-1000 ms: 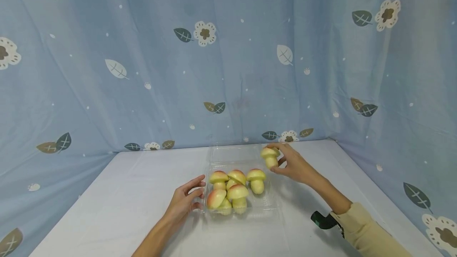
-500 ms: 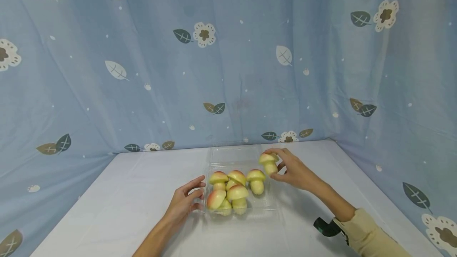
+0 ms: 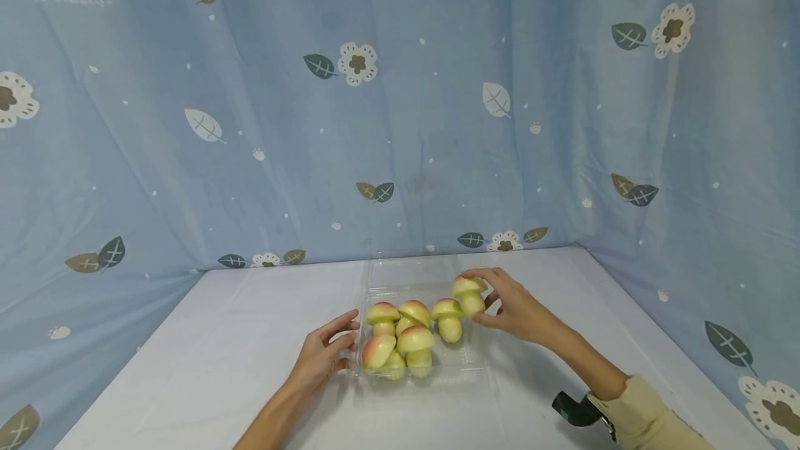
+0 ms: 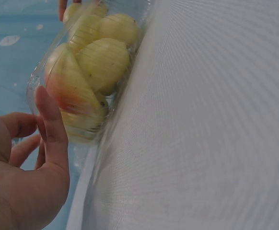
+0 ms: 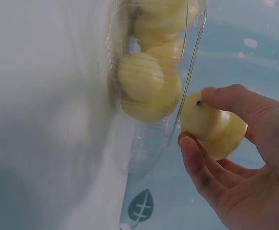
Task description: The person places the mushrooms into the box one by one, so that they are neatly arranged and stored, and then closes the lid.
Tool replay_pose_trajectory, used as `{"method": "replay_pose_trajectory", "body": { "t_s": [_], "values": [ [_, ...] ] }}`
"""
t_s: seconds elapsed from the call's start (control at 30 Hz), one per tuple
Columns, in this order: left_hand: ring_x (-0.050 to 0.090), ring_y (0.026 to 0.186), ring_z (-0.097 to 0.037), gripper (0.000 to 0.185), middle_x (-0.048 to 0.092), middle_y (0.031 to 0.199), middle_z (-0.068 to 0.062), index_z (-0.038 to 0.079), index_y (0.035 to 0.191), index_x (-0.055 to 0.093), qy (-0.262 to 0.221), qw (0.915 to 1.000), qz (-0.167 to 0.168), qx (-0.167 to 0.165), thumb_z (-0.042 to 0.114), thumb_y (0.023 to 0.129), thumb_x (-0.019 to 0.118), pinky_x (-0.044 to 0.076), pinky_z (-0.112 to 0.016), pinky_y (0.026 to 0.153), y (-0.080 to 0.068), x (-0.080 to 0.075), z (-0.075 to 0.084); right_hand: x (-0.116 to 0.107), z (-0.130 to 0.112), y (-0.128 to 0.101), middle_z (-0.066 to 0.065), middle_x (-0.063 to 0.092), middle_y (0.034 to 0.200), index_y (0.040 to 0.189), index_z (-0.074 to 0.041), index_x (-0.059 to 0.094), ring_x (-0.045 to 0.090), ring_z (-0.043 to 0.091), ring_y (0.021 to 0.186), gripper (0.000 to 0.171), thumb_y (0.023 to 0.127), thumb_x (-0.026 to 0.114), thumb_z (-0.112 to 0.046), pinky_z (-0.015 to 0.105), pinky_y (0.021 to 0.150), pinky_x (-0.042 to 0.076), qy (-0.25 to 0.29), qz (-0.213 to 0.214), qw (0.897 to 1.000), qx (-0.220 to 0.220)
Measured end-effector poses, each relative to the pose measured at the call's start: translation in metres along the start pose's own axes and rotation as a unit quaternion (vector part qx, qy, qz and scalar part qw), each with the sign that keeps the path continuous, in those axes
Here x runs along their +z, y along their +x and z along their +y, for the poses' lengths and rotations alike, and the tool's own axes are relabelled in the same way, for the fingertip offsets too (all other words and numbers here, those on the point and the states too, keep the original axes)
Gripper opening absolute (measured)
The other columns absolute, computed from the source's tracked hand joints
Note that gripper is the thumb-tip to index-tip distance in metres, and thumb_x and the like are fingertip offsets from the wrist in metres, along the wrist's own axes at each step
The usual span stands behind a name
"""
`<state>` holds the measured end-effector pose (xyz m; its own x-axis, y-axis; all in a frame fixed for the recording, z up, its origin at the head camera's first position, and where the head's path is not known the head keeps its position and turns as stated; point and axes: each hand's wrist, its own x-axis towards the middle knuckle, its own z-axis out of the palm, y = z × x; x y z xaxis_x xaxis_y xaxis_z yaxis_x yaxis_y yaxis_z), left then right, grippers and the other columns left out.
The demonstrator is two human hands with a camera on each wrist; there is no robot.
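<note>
A clear plastic box (image 3: pixel 471 358) stands on the table with its lid (image 3: pixel 409 271) folded back behind it. Inside are several yellow-green mushrooms (image 3: pixel 415 340) with red-tinged caps. My right hand (image 3: pixel 515 307) holds another mushroom (image 3: pixel 467 296) upright over the box's right rear edge; the thumb and fingers grip it. In the right wrist view, that mushroom (image 5: pixel 204 117) is just outside the rim (image 5: pixel 197 48). My left hand (image 3: pixel 319 353) rests its relaxed fingers at the box's left side. In the left wrist view, the fingers (image 4: pixel 51 124) touch the rim.
A white cloth covers the table (image 3: pixel 250 325). Behind and on both sides hangs a blue curtain (image 3: pixel 281 89) printed with leaves and flowers. A black device (image 3: pixel 575 410) is on the right forearm near the beige sleeve (image 3: pixel 646 412).
My right hand has lowered the mushroom and brought it slightly leftward, closer to the mushrooms in the box. The left hand and the box have stayed in place.
</note>
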<state>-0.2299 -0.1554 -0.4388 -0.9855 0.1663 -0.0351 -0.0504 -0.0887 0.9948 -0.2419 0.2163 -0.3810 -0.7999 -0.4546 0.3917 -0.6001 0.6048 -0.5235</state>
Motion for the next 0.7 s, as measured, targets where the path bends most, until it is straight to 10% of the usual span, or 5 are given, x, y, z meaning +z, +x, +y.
{"method": "replay_pose_trajectory", "body": {
  "t_s": [0.7],
  "values": [
    [0.055,0.081,-0.01,0.053,0.053,0.124,-0.007,0.005,0.145,0.047,0.003,0.9999,0.004,0.009,0.008,0.094,0.062,0.054,-0.021,0.055,0.001,0.0,-0.002,0.004,-0.018,-0.009,0.008,0.049,0.128,0.143,-0.023,0.044,0.064,0.013,0.084,0.07,0.083,0.079,-0.014,0.02,0.061,0.056,0.003,-0.01,1.0,-0.023]
  ]
}}
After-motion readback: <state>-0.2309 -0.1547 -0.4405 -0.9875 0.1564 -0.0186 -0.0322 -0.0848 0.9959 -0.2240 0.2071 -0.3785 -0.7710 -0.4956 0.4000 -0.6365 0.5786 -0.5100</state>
